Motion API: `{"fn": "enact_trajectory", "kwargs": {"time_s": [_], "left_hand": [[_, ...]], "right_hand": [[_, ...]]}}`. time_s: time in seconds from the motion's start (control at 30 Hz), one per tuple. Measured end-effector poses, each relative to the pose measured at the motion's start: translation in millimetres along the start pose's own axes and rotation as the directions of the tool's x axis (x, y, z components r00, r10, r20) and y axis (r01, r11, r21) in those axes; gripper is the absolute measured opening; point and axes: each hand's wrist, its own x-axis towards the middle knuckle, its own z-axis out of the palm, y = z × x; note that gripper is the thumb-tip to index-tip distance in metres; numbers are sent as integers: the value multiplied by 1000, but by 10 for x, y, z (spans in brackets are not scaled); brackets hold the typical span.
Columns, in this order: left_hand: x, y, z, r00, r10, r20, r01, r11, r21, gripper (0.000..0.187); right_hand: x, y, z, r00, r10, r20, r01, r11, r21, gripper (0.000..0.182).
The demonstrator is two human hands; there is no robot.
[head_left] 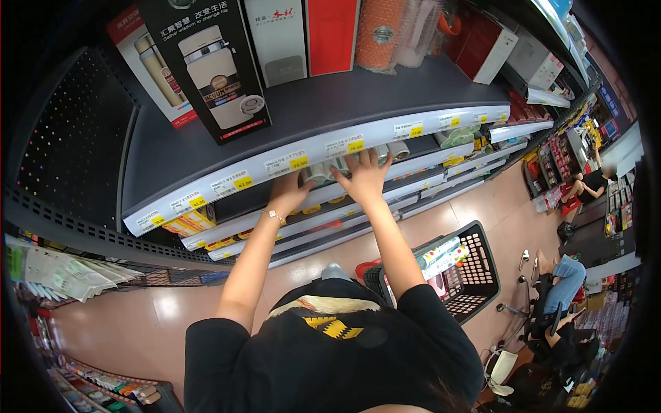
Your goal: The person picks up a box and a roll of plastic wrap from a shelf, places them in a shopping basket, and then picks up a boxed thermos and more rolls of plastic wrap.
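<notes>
My left hand [288, 191] reaches under the top shelf's edge, against a pale cylindrical item [316, 173] on the shelf below; its fingertips are partly hidden. To its right, my right hand [363, 177] lies with fingers spread over the fronts of similar items [398, 149] in the same row. Above both hands runs the label strip [279, 165] with yellow price tags. Boxed vacuum cups, among them a black box [215, 69], stand on the top shelf [296, 103].
A black shopping basket [490, 275] holding patterned packages [444, 256] is on the floor at my right. Lower shelves [330, 230] extend beneath the hands. One person [592, 182] sits at the far right, another [564, 282] nearer on a wheeled chair. Bagged goods [72, 272] hang at the left.
</notes>
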Motion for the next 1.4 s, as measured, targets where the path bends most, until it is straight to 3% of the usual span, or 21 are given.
{"fn": "enact_trajectory", "kwargs": {"time_s": [0.07,0.17,0.27,0.33,0.37,0.47,0.6,0.7,0.8,0.9,1.0,1.1,1.2,1.4], "left_hand": [[-9,28,0,1000,-1,-9,1,1000,24,42],[21,101,-87,981,-91,170,99,994,-36,54],[2,153,-69,987,-74,143,68,996,49,54],[11,158,-61,989,-49,139,40,997,64,57],[12,165,-55,989,-47,139,41,998,41,58],[20,170,12,999,5,52,-6,999,31,54],[56,198,49,997,83,-3,-83,994,64,56],[105,364,-72,976,-33,214,31,999,13,67],[166,447,-94,956,-61,287,61,998,8,67],[253,479,-75,957,29,290,-22,999,-28,64],[384,626,-81,858,-92,506,55,995,88,59],[405,497,133,917,120,381,-168,981,96,52],[417,403,209,898,241,369,-277,960,47,45],[427,364,209,886,226,404,-252,968,10,43]], "right_hand": [[-4,-3,-14,1000,1,10,-2,1000,9,46],[-11,52,-122,994,29,102,-36,998,60,41],[-89,374,-125,955,213,-207,-42,786,617,32],[-136,610,-161,921,351,-170,-146,714,685,31],[-177,763,-146,913,398,-90,-248,717,651,36],[-212,894,-171,942,324,-88,-291,919,266,42],[-223,863,-107,972,236,-12,-229,955,187,51],[-218,844,-12,967,253,-4,-247,947,203,55],[-205,873,45,963,268,-28,-255,939,232,54],[-179,944,63,962,271,-24,-256,934,248,48],[-149,984,55,971,231,-57,-214,952,220,42],[-117,1056,73,977,199,-76,-180,962,206,38],[-60,1088,45,982,184,-36,-175,969,174,35],[3,1056,63,979,201,43,-205,969,137,33]]}}
